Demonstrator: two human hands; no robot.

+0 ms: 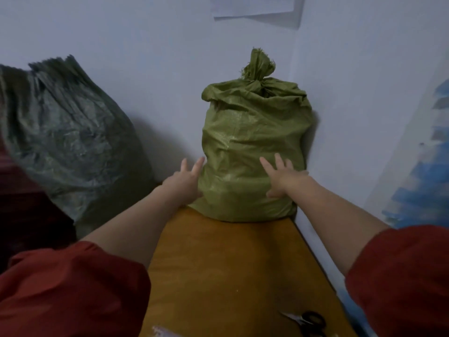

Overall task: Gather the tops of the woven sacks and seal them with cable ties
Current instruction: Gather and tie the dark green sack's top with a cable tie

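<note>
Orange-brown table tucked into a white corner, with scissors near the front edge. Both hands are out with fingers spread. The left hand is against the left side of the sack, and the right hand is flat on its front. It stands upright at the table's far end, top bunched. Dark sack off left.

The single head view looks forward and down along the counter toward its far edge by the wall, at arm's reach.

Black scissors lie on the brown bench. White paper hangs on the pale wall. Blue patches show at right.
</note>
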